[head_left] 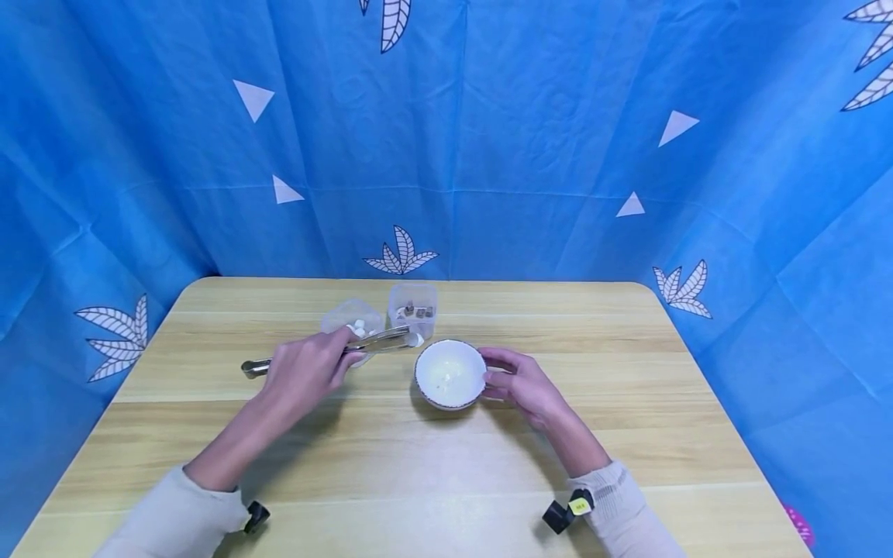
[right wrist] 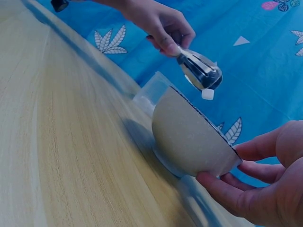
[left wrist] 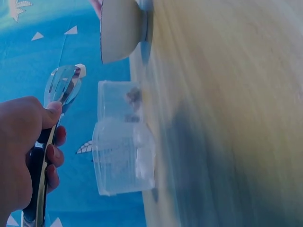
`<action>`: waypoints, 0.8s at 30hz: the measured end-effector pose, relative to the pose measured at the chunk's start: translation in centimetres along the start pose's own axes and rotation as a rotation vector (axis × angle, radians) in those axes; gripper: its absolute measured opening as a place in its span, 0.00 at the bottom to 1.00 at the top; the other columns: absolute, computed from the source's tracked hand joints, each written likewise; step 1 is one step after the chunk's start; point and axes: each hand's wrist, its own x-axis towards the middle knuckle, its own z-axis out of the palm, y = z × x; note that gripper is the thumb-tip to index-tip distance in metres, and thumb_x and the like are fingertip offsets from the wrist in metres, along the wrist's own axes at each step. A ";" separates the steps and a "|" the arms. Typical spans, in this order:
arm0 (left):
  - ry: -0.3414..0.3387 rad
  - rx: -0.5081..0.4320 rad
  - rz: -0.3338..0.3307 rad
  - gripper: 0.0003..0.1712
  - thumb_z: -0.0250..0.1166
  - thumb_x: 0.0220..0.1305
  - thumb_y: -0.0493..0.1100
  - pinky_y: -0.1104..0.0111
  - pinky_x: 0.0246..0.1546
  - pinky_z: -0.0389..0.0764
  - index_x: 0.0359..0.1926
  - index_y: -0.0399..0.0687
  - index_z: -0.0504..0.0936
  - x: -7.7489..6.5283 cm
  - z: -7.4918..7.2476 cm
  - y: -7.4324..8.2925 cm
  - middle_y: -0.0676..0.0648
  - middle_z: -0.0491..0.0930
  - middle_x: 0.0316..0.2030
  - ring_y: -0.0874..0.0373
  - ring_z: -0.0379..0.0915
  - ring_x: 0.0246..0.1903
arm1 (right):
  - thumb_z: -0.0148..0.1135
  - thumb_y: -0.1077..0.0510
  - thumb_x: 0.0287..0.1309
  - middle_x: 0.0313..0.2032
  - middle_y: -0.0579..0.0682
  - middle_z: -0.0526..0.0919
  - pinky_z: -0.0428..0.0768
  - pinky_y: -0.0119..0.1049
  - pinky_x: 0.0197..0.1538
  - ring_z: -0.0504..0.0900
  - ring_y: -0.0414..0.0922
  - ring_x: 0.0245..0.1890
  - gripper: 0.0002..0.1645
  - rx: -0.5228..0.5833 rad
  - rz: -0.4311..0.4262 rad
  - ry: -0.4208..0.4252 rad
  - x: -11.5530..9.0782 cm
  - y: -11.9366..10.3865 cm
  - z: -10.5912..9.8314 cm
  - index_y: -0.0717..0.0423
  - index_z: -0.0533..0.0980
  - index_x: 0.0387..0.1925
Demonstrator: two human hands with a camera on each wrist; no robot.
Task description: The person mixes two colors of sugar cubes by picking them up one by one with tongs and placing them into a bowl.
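Tongs (left wrist: pixel 40 153) clasped in my left hand (head_left: pixel 305 376); clear tub of white pieces (left wrist: pixel 116 161); clear tub of brown pieces (head_left: pixel 413 291); white cube (right wrist: pixel 207 94) pinched at the tongs' tips; bowl (head_left: pixel 452 368) on the table (head_left: pixel 446 480), its right side gripped by my curved right hand (head_left: pixel 526 387).

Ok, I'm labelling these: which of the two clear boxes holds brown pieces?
The right clear box in the head view, nearer the bowl. Brown pieces lie in it, whereas the left box holds white pieces.
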 end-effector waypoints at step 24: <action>-0.088 -0.017 0.083 0.13 0.65 0.63 0.56 0.74 0.09 0.50 0.39 0.55 0.78 0.4 1.2 2.1 0.59 0.69 0.17 0.67 0.55 0.13 | 0.55 0.71 0.61 0.66 0.66 0.68 0.82 0.47 0.55 0.81 0.52 0.53 0.32 0.007 0.014 -0.001 0.1 -0.1 -0.1 0.64 0.64 0.68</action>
